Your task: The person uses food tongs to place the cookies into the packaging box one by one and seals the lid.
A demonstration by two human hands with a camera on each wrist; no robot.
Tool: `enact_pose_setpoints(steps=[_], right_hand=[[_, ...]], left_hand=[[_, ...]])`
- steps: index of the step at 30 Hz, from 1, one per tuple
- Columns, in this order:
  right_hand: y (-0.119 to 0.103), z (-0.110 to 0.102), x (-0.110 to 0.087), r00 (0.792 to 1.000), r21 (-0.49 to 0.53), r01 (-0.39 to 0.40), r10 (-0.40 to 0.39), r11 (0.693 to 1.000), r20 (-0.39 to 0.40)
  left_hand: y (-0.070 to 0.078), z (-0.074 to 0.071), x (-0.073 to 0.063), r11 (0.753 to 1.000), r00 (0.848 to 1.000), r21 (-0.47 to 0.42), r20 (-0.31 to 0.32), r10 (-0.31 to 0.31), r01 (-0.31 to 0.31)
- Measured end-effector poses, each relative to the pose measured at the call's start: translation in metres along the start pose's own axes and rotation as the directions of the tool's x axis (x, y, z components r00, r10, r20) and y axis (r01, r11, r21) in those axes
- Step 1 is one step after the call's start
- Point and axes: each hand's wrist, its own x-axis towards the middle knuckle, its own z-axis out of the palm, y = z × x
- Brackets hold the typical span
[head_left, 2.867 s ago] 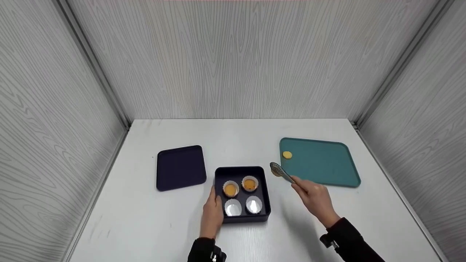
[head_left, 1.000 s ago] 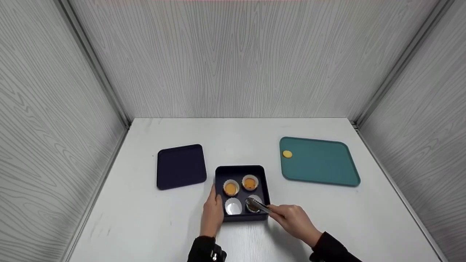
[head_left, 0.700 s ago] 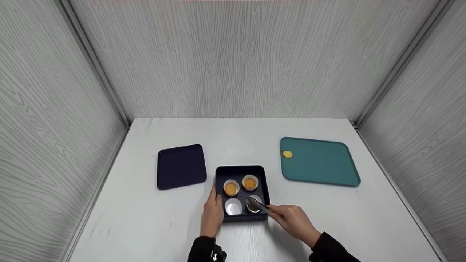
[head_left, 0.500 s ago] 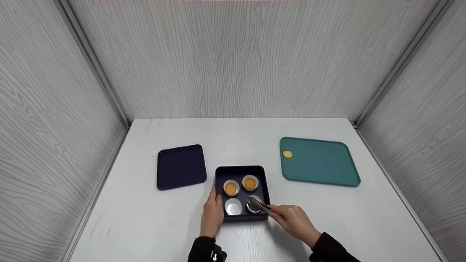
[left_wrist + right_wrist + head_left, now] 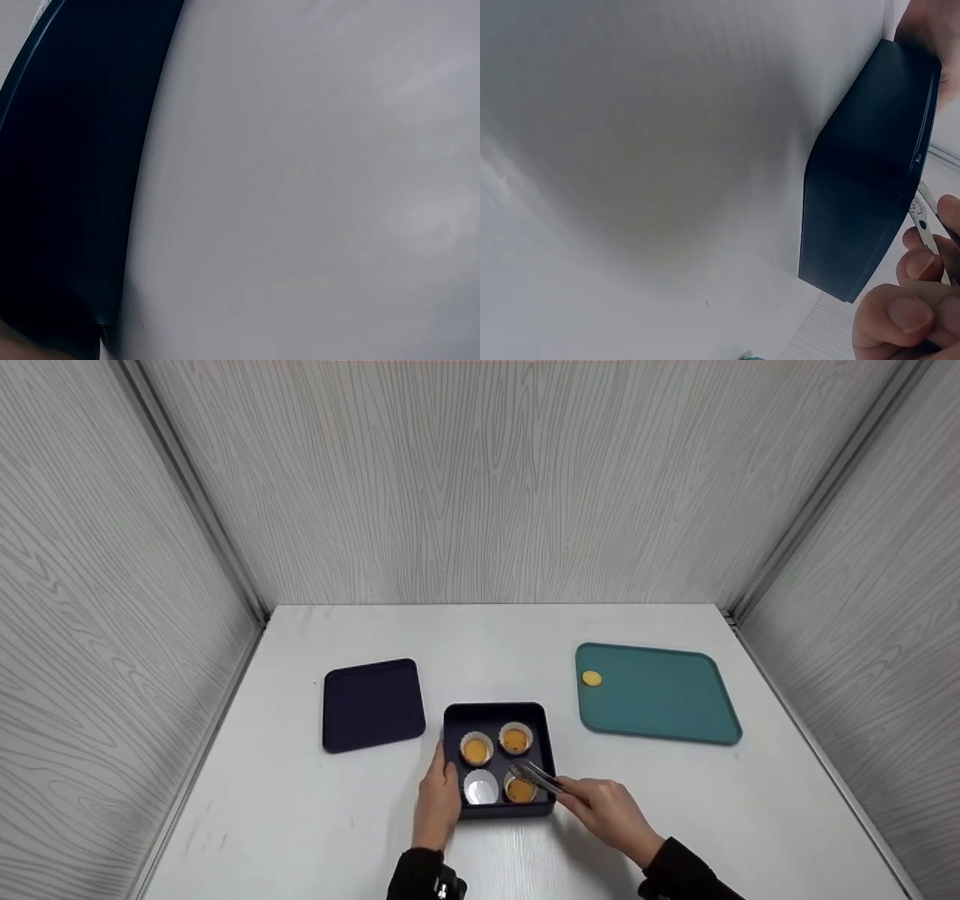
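My left hand [image 5: 436, 799] lies with straight fingers along the left wall of a deep navy square pan [image 5: 495, 811]. Inside stand pleated white paper cups in two rows. Both far cups [image 5: 475, 748] hold an orange round cookie-like piece, and so does the near right cup, whose piece [image 5: 520, 791] shows below the tongs. The near left cup [image 5: 481, 787] is empty. My right hand [image 5: 609, 816] pinches metal tongs [image 5: 536, 775] by the handle, their tips over the near right cup. In the right wrist view, the pan's outer wall [image 5: 855, 225] hides the cups.
A flat dark tray [image 5: 373, 705] lies to the left of the pan. On the teal tray [image 5: 667, 694] at the right sits one yellow round piece [image 5: 592, 679] near its left edge. Grey wood-grain walls [image 5: 480, 480] stand around the back and sides of the white table.
The right hand brought the tongs from beside the teal tray to the near right cup. The tongs have just shifted up and right, and an orange piece shows in that cup.
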Motion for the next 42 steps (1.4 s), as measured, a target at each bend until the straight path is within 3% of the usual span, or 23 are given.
enact_pose_setpoints(steps=[10,21,31,37,42], right_hand=[[0.004,-0.008,0.005,0.994,-0.020,0.012,-0.014,1.000,-0.107],[0.017,-0.027,0.015,0.971,-0.016,0.003,-0.007,1.000,-0.240],[0.041,-0.044,0.020,0.952,-0.076,-0.117,0.090,0.990,-0.291],[0.055,-0.054,0.023,0.946,-0.060,-0.204,0.181,0.977,-0.269],[0.069,-0.059,0.027,0.942,-0.072,-0.232,0.205,0.970,-0.264]], left_hand=[[0.001,-0.002,0.000,1.000,1.000,-0.007,0.002,-0.019,0.019],[-0.001,-0.001,0.000,1.000,1.000,-0.003,-0.002,0.001,-0.001],[0.000,0.001,0.001,1.000,1.000,0.000,-0.002,-0.014,0.014],[0.001,0.000,0.000,1.000,1.000,0.001,-0.006,-0.017,0.017],[0.002,-0.001,-0.001,1.000,1.000,0.006,0.003,-0.027,0.027]])
